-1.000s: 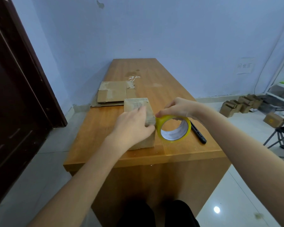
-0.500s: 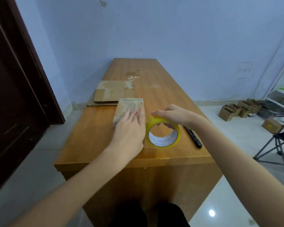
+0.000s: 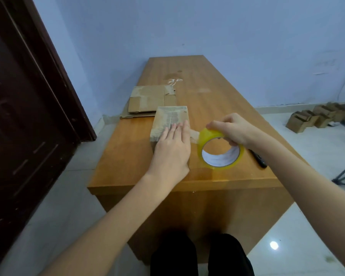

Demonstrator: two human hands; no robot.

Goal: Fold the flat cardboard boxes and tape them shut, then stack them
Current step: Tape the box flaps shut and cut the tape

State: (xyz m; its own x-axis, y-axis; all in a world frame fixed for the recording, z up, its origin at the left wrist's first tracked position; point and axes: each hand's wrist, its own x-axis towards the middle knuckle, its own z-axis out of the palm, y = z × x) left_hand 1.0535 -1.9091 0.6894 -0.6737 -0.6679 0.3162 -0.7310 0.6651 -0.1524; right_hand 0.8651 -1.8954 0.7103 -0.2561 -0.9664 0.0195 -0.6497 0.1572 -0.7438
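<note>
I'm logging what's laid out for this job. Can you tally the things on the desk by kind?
Folded cardboard box: 1
Flat cardboard pile: 1, sheet count unclear
Yellow tape roll: 1
Black pen or cutter: 1
Scrap of clear tape: 1
Total: 5

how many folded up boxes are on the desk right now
1: the folded box sits near the desk's front edge under the left hand. The flat cardboard behind it is unfolded; others stand on the floor.

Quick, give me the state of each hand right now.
Left hand: open, fingers straight, pressing flat on the box.
Right hand: grips the tape roll, a strip running to the box.
</note>
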